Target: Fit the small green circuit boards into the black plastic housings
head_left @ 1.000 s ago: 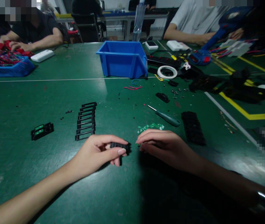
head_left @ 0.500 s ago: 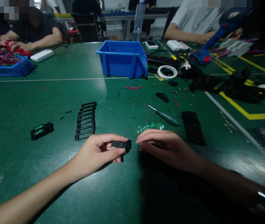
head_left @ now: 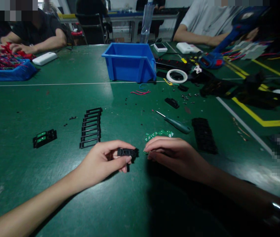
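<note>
Between the thumb and fingers of my left hand (head_left: pixel 110 158) is a small black plastic part (head_left: pixel 127 152). My right hand (head_left: pixel 171 153) is closed in a pinch just to the right, with a bit of green at its fingertips; most of what it holds is hidden. Small green circuit boards (head_left: pixel 163 133) lie right behind its fingers. A black ladder-shaped frame (head_left: pixel 90 128) rests beyond my left hand. Further left sits a black part with green pieces (head_left: pixel 44 138). The green screwdriver (head_left: pixel 176 124) and a black ribbed block (head_left: pixel 204 135) lie beyond my right hand.
A blue bin (head_left: pixel 130 62) stands at the back middle, near a roll of white tape (head_left: pixel 176 76). Another blue tray (head_left: pixel 11 70) holds wires. Screws, a power tool (head_left: pixel 214 59) and cables lie at the right. Two people sit across the table.
The black part in my left hand has tilted very slightly. My right hand has stayed in place. At the far left, the other person's hands have shifted a little over the red item.
</note>
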{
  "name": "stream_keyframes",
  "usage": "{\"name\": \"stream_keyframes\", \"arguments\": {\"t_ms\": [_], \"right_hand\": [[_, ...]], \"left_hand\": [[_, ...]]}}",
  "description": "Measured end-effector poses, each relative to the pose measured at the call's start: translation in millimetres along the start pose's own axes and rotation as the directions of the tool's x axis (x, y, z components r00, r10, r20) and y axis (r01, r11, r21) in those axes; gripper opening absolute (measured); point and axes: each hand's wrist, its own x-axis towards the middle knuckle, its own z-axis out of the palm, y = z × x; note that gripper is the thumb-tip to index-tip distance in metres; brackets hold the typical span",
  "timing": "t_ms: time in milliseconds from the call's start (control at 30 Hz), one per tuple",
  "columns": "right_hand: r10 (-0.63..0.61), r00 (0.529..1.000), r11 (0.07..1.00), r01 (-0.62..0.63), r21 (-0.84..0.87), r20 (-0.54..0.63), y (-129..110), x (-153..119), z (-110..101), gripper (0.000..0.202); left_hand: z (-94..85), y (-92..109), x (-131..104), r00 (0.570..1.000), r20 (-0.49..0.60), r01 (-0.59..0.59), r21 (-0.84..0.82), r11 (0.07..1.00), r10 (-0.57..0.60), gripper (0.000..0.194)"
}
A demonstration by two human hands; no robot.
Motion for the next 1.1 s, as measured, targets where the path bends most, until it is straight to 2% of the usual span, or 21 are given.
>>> {"name": "stream_keyframes", "arguments": {"t_ms": [400, 733, 1100], "right_hand": [[-0.012, 1.000, 1.000, 0.012, 0.015, 0.006, -0.7, 0.3, -0.4, 0.012], [-0.016, 1.000, 1.000, 0.016, 0.004, 0.003, -0.5, 0.2, -0.5, 0.011], [-0.024, 1.000, 1.000, 0.024, 0.006, -0.010, -1.7, 0.3, -0.3, 0.011]], "left_hand": [[-0.2, -0.4, -1.5, 1.000, -0.011, 0.003, -0.024, 1.000, -0.003, 0.037], [0.9, -3.3, 1.5, 0.999, -0.003, -0.055, -0.089, 0.995, 0.054, 0.025], [3.5, 2.8, 2.1, 0.993, 0.001, -0.114, -0.156, 0.981, 0.115, 0.016]]}}
